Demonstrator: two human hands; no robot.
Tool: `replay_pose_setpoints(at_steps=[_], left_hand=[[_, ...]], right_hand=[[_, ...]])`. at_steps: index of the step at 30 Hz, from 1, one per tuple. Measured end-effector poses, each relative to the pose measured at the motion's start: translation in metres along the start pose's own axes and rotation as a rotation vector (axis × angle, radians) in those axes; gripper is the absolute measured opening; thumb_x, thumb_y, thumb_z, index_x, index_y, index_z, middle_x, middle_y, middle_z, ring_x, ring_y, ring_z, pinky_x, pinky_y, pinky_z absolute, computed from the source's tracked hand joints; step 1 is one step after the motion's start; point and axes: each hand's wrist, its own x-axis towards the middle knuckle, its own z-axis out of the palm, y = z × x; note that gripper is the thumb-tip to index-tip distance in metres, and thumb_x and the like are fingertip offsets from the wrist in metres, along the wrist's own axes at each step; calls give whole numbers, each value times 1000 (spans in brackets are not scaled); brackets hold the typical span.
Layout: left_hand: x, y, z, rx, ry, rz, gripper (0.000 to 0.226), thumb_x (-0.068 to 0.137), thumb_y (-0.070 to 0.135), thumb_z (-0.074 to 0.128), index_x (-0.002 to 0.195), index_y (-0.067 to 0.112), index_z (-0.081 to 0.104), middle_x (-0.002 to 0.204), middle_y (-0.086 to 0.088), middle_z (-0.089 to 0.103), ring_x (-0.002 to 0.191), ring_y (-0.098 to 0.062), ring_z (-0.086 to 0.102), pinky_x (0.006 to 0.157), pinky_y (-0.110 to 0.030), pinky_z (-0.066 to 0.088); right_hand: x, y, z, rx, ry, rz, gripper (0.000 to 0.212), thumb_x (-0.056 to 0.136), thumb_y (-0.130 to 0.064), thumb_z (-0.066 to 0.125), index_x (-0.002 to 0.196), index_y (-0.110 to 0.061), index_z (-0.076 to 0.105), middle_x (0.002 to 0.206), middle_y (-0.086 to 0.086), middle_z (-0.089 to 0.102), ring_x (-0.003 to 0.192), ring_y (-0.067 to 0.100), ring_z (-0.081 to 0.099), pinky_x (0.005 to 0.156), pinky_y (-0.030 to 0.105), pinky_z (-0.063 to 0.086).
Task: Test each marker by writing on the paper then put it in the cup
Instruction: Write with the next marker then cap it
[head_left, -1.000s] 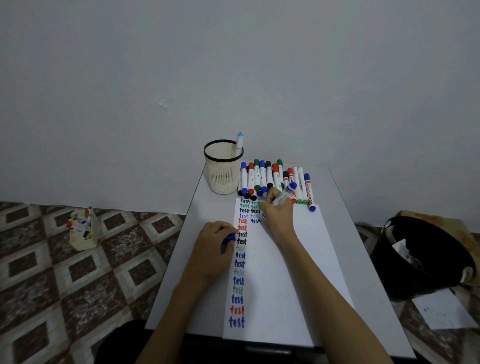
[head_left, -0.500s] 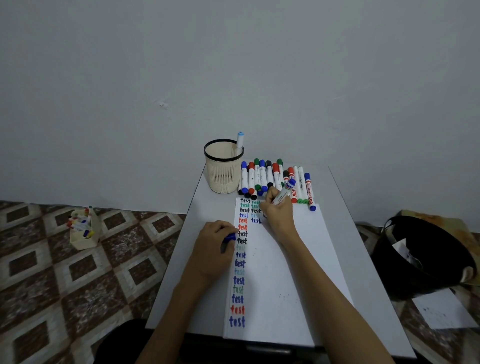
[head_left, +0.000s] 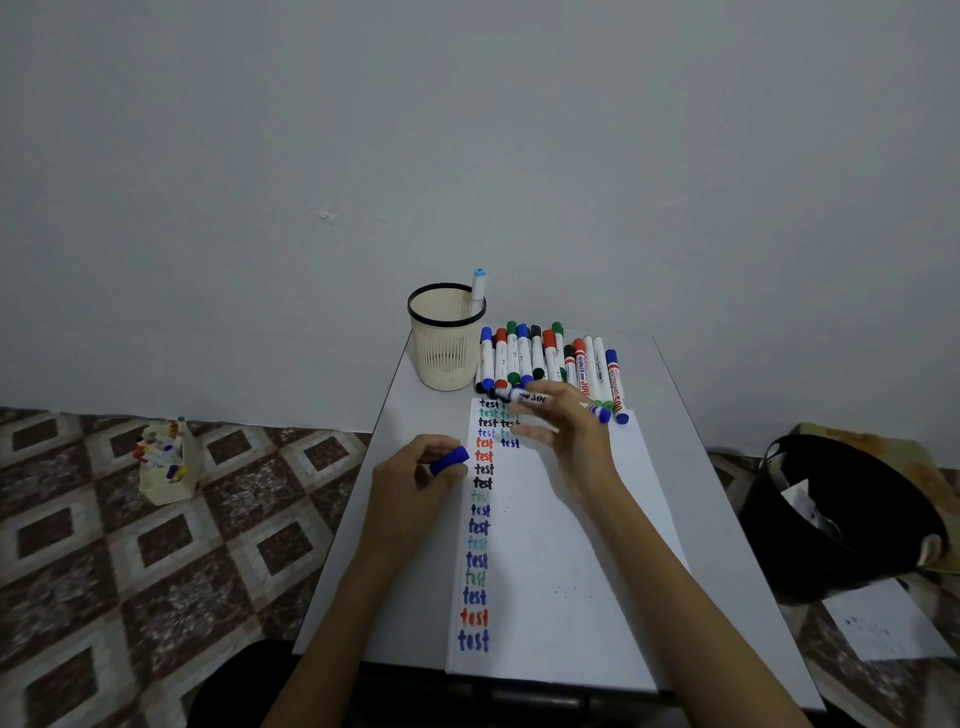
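While left hand (head_left: 410, 483) grips blue cap (head_left: 449, 460), cup (head_left: 444, 358), one marker (head_left: 478, 285) inside

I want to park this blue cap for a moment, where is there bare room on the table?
The paper's blank right half, between the test column and your right arm. Also the table strip right of the paper. Crowded: the far edge, with cup and marker row.

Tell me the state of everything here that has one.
Beige mesh cup with black rim: upright, holds one light-blue-capped marker.
White whiteboard marker: uncapped, pinched by right hand.
Blue plastic cap: off, gripped by left hand.
Row of coloured markers: capped, lying beside the cup.
White paper sheet: flat, written on.
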Motion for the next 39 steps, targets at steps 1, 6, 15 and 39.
replay_pose_setpoints(at_steps=[1,6,15,39], left_hand=[[0,0,-1,-8,0,-8,21,81,15,68,102,18,66,93,12,67,85,0,60,72,-12,48],[1,-1,-2,-26,-4,-2,19,82,14,67,101,20,67,96,8,68,89,-1,60,74,-14,49],[-1,2,-5,-88,-24,18,21,80,12,69,98,23,68,96,10,68,90,-5,62,76,-21,51],[1,0,-8,0,-54,185,18,76,8,71,93,15,69,86,5,68,82,-5,63,72,-14,50]], right_hand=[[-7,-3,-1,-27,-15,2,17,84,-2,53,96,2,63,89,21,70,80,32,70,60,35,59],[-31,-10,-9,-146,-13,7,12,86,13,52,82,2,55,67,19,66,56,26,67,46,27,53],[-37,0,-14,-140,-50,44,14,84,17,53,81,3,57,69,22,65,58,29,68,50,26,54],[-39,11,-16,-429,-199,-14,8,79,2,72,86,1,73,73,17,71,59,26,67,58,29,57]])
